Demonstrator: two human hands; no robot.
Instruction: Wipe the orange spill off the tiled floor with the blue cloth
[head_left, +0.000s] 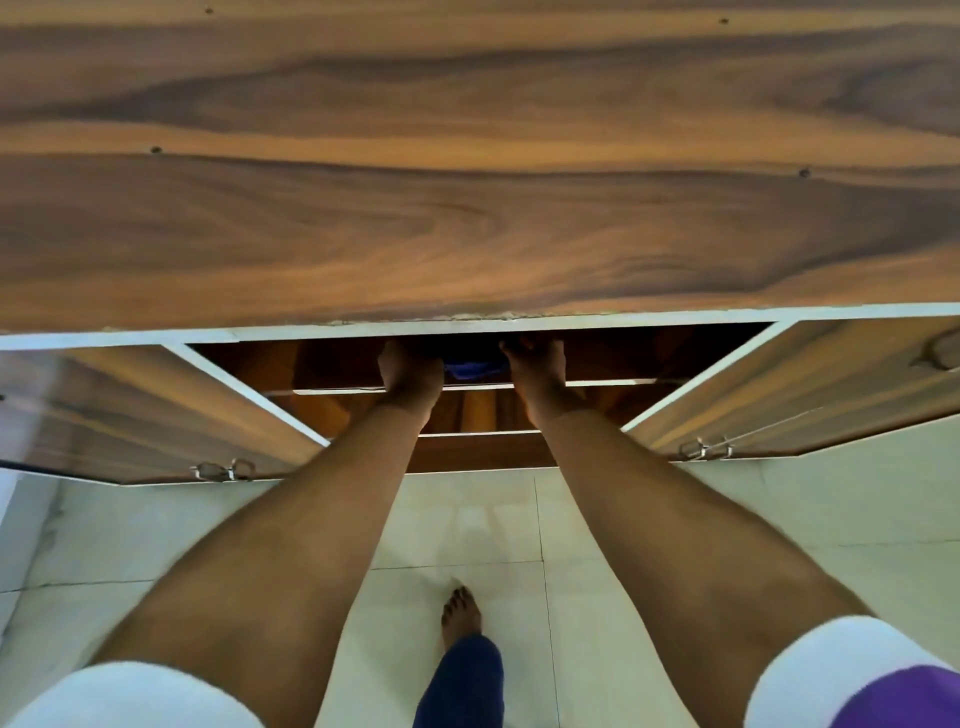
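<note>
Both arms reach into the open cabinet (519, 452) under the desk (467, 182); the left hand (410, 374) and right hand (537, 371) flank the blue cloth (470, 370) on a shelf; their fingers are hidden, grip unclear; 1 bare foot (461, 613) stands on the tiled floor (649, 519).

The countertop (467, 156) at 12 o'clock is brown wood with dark, swirling grain streaks and a white front edge. Both open cupboard doors, at 9 o'clock (156, 415) and 3 o'clock (805, 384), show the same striped brown grain with white edging and silver handles. The cupboard's inside (343, 364) is orange-brown. A bit of blue cloth (470, 370) shows at the centre. The floor tiles (779, 519) are off-white with thin grey lines. At 6 o'clock, a trouser leg (462, 686) is dark blue. The sleeves (831, 670) are white; purple shows at 5 o'clock.
</note>
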